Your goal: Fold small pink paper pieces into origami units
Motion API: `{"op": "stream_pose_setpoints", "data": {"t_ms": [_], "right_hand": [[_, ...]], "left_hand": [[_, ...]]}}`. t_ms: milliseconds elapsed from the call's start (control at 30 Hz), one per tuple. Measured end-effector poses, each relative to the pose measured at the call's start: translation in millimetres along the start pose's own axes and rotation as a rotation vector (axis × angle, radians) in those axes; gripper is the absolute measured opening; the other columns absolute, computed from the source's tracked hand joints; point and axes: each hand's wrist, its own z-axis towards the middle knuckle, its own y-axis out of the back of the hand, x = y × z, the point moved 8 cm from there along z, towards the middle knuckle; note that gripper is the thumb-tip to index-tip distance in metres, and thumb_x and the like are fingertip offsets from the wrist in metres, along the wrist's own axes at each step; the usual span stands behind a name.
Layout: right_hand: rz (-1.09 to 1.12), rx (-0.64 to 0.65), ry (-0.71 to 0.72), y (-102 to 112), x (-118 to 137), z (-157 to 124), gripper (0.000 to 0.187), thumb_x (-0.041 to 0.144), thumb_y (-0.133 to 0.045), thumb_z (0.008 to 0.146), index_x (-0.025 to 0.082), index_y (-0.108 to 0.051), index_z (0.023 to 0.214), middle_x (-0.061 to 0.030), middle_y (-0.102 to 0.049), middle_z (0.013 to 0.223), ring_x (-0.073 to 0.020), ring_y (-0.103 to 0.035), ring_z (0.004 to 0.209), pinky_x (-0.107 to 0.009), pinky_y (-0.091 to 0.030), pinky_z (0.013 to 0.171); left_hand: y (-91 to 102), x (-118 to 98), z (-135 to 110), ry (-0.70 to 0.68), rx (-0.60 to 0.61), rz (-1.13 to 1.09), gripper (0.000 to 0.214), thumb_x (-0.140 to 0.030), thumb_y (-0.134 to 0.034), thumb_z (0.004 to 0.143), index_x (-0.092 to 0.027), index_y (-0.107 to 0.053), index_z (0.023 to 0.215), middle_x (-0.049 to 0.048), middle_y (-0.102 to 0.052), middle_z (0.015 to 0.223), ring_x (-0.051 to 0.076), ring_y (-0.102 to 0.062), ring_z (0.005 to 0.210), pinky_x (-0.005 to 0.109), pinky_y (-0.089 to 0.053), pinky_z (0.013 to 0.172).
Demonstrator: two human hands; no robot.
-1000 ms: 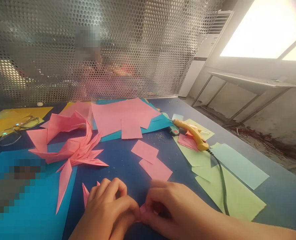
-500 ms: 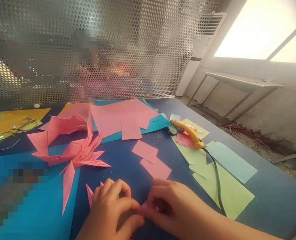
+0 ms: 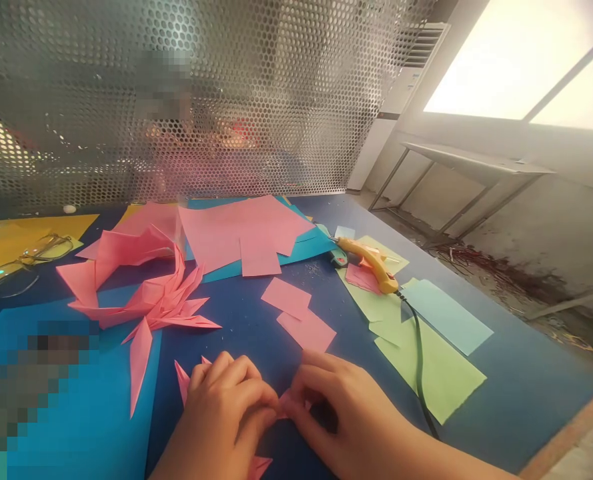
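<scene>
At the near edge of the blue table, my left hand (image 3: 229, 407) and my right hand (image 3: 341, 403) meet with their fingertips pinched. Between them is a small piece of pink paper (image 3: 285, 403), mostly hidden by the fingers. Pointed tips of folded pink paper (image 3: 181, 380) show behind my left hand, and another pink paper point (image 3: 261, 467) pokes out below it. Just beyond my hands lie two overlapping pink paper pieces, the farther piece (image 3: 285, 298) and the nearer piece (image 3: 307, 331). Left of these sits a ring of folded pink paper (image 3: 149, 300) with several spikes.
A yellow glue gun (image 3: 371, 260) with a black cord (image 3: 419, 360) rests on green paper (image 3: 441, 373) at the right. Pink sheets (image 3: 241, 227) lie at the back, before a perforated metal screen (image 3: 256, 93) with a person behind it. Eyeglasses (image 3: 41, 253) lie far left.
My fingertips have shifted slightly up and left with the pink paper. A pink point now shows below my left hand. The whole view has shifted a little.
</scene>
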Motion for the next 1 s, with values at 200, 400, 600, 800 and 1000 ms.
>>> {"op": "stream_pose_setpoints", "data": {"t_ms": [200, 400, 600, 800, 1000], "right_hand": [[-0.022, 0.01, -0.024, -1.7, -5.5, 1.5, 0.011, 0.013, -0.056, 0.08, 0.019, -0.059, 0.071, 0.0013, -0.059, 0.07, -0.0126, -0.056, 0.064, -0.021, -0.039, 0.058], [-0.015, 0.027, -0.081, -1.5, -11.7, 3.1, 0.007, 0.015, -0.061, 0.08, 0.02, -0.056, 0.078, 0.0023, -0.058, 0.072, -0.013, -0.055, 0.065, -0.022, -0.04, 0.058], [0.048, 0.048, -0.071, -1.7, -10.8, -1.7, 0.007, 0.016, -0.059, 0.086, 0.022, -0.063, 0.086, 0.0006, -0.058, 0.082, -0.0129, -0.058, 0.068, -0.022, -0.045, 0.061], [0.074, 0.024, -0.071, -3.0, -10.6, -3.1, 0.008, 0.013, -0.06, 0.083, 0.021, -0.061, 0.082, -0.0003, -0.058, 0.084, -0.0136, -0.057, 0.07, -0.023, -0.046, 0.063], [0.105, 0.084, -0.08, -0.5, -5.9, 24.1, 0.008, 0.012, -0.066, 0.082, 0.018, -0.062, 0.081, 0.0031, -0.057, 0.073, -0.0121, -0.054, 0.066, -0.021, -0.041, 0.06]], "left_hand": [[1.0, -1.8, 0.6, 0.031, 0.039, -0.015, 0.024, -0.014, -0.05, 0.082, -0.03, -0.067, 0.076, -0.0032, -0.06, 0.086, 0.019, -0.053, 0.088, 0.045, -0.038, 0.088], [6.0, -3.0, 2.2, 0.106, 0.074, -0.032, 0.03, -0.005, -0.049, 0.076, -0.031, -0.064, 0.079, -0.0061, -0.058, 0.085, 0.018, -0.055, 0.092, 0.048, -0.037, 0.095], [9.7, -3.3, 2.8, 0.142, 0.086, 0.0, 0.042, 0.001, -0.046, 0.07, -0.032, -0.062, 0.091, -0.0047, -0.059, 0.089, 0.018, -0.056, 0.088, 0.04, -0.043, 0.085], [12.6, -9.9, 4.7, 0.075, 0.062, 0.074, 0.02, -0.014, -0.055, 0.077, -0.029, -0.064, 0.084, -0.0046, -0.064, 0.089, 0.02, -0.057, 0.089, 0.035, -0.043, 0.078], [20.9, -17.3, 14.2, -0.036, 0.024, 0.275, 0.031, -0.005, -0.037, 0.088, -0.021, -0.063, 0.08, 0.0012, -0.065, 0.091, 0.022, -0.054, 0.091, 0.041, -0.037, 0.082]]}}
